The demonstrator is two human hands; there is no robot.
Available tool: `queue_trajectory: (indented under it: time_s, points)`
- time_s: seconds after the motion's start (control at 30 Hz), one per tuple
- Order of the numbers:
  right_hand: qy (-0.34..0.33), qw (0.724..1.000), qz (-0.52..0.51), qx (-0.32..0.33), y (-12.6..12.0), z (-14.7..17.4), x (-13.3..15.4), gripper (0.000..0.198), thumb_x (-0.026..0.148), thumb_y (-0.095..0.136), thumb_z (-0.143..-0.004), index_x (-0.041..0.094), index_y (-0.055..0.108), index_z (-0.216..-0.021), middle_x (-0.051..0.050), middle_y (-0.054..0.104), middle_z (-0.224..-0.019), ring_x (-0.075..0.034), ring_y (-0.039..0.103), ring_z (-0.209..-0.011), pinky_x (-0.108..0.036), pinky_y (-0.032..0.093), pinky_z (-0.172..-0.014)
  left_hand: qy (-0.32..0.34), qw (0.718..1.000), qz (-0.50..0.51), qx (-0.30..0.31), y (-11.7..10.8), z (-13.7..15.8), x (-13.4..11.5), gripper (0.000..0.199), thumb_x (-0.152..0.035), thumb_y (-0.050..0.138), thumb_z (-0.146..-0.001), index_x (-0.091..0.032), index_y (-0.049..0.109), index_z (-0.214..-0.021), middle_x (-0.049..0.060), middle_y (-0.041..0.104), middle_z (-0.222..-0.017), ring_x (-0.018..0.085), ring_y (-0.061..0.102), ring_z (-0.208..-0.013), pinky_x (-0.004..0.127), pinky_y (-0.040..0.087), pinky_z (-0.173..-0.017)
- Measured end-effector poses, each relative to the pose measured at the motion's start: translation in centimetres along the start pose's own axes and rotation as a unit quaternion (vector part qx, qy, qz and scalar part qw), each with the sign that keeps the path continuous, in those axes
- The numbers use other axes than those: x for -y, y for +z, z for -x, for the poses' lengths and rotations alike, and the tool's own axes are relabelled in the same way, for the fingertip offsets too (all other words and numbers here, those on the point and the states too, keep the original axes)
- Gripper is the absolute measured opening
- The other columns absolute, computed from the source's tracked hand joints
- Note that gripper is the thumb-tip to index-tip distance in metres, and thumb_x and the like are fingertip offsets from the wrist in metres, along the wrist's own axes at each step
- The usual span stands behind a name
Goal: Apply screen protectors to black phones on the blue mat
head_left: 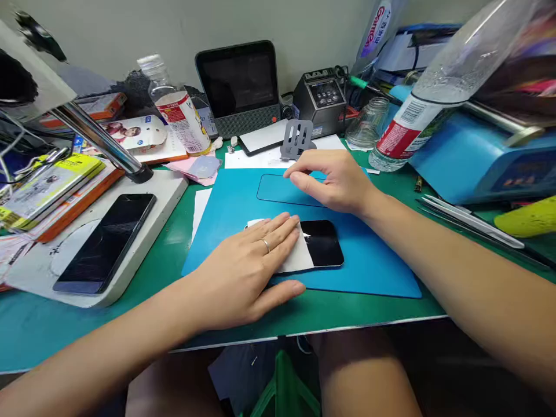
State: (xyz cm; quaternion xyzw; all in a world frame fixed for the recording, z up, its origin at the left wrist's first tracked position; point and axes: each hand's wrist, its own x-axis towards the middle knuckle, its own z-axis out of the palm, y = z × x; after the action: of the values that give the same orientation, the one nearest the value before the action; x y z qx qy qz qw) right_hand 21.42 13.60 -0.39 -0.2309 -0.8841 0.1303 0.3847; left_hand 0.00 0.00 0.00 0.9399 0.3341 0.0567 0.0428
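A person's left hand [256,263] lies flat, grasping nothing, on a white wipe [300,256] that covers much of a black smartphone [328,246] on a blue mat [373,275]; the work looks unfinished, only the right end bare. The right hand [332,179] hovers loosely curled, its hold unclear. Open mat stretches rightward, its near edge close to the green table's [339,311] front.

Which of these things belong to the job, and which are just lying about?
Likely in the job: left hand, white sheet beneath it, partly covered phone, blue mat, right hand.

Apparently just lying about: other phone, dark screen, jar, capped bottle.
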Motion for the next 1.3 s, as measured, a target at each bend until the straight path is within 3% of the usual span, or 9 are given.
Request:
queue_trajectory:
  time_s: [0.1,0.2,0.33,0.67,0.83,0.97,1.2,1.3]
  points:
    - [0.005,1.000,0.003,0.001,0.0,0.0,-0.1,0.023,0.027,0.056,-0.092,0.017,0.075,-0.083,-0.005,0.075,-0.083,-0.019,0.067,-0.077,-0.033,0.050,-0.074,-0.059,0.998,-0.002,0.007,0.6,0.1,-0.3,0.073,-0.058,0.028,-0.104,-0.005,0.035,-0.153,0.016,0.029,-0.161,0.029,0.027,-0.151,0.046,0.031,-0.123]
    - [0.008,1.000,0.002,0.006,0.0,0.0,-0.1,0.026,0.030,0.054,-0.094,0.017,0.075,-0.085,-0.005,0.075,-0.083,-0.019,0.067,-0.076,-0.033,0.049,-0.073,-0.080,0.997,0.006,0.023,1.0,0.2,-0.6,0.082,-0.065,0.028,-0.101,-0.005,0.026,-0.157,0.017,0.020,-0.164,0.031,0.019,-0.152,0.049,0.027,-0.124]
    - [0.009,1.000,0.001,0.012,0.1,0.1,0.0,0.033,0.037,0.052,-0.097,0.017,0.075,-0.085,-0.005,0.074,-0.082,-0.019,0.066,-0.076,-0.033,0.048,-0.073,-0.052,0.997,0.029,0.039,1.1,-0.3,-0.9,0.088,-0.071,0.027,-0.098,-0.008,0.017,-0.159,0.016,0.011,-0.166,0.030,0.009,-0.154,0.048,0.020,-0.126]
    - [0.010,1.000,-0.003,0.013,0.1,-0.1,0.1,0.055,0.058,0.043,-0.099,0.017,0.074,-0.080,-0.004,0.069,-0.075,-0.016,0.062,-0.074,-0.030,0.044,-0.070,-0.028,0.999,0.033,0.034,1.5,-3.0,-2.0,0.094,-0.073,0.026,-0.097,-0.003,0.018,-0.158,0.018,0.013,-0.165,0.031,0.010,-0.154,0.045,0.015,-0.126]
    - [0.010,1.000,-0.010,0.004,0.0,0.0,0.3,0.056,0.059,0.042,-0.099,0.018,0.072,-0.078,-0.003,0.068,-0.073,-0.016,0.061,-0.073,-0.031,0.044,-0.071,-0.007,0.999,0.015,0.027,1.1,-0.3,-1.4,0.089,-0.070,0.028,-0.098,-0.004,0.022,-0.157,0.019,0.016,-0.165,0.029,0.011,-0.154,0.044,0.016,-0.126]
    - [0.007,1.000,-0.023,0.001,0.0,-0.1,0.4,0.056,0.060,0.042,-0.099,0.017,0.071,-0.077,-0.004,0.068,-0.073,-0.016,0.061,-0.073,-0.031,0.044,-0.072,-0.040,0.999,0.000,0.038,0.9,1.5,-1.3,0.088,-0.071,0.028,-0.098,-0.006,0.020,-0.158,0.019,0.013,-0.165,0.029,0.010,-0.155,0.047,0.018,-0.126]
    - [0.049,0.998,-0.021,-0.022,-0.5,0.1,-0.2,0.061,0.065,0.041,-0.097,0.017,0.072,-0.076,-0.005,0.067,-0.073,-0.017,0.061,-0.071,-0.032,0.042,-0.069,-0.060,0.997,0.029,0.038,1.8,-3.4,-4.1,0.097,-0.076,0.022,-0.095,-0.001,0.020,-0.157,0.020,0.011,-0.165,0.032,0.010,-0.154,0.047,0.015,-0.126]
    - [0.053,0.998,-0.028,-0.034,-0.7,0.1,-0.3,0.062,0.067,0.041,-0.096,0.017,0.073,-0.079,-0.005,0.068,-0.074,-0.017,0.061,-0.072,-0.032,0.043,-0.069,-0.053,0.998,0.029,0.031,1.8,-3.1,-4.7,0.097,-0.075,0.023,-0.096,-0.001,0.020,-0.157,0.020,0.010,-0.165,0.031,0.008,-0.155,0.046,0.014,-0.127]
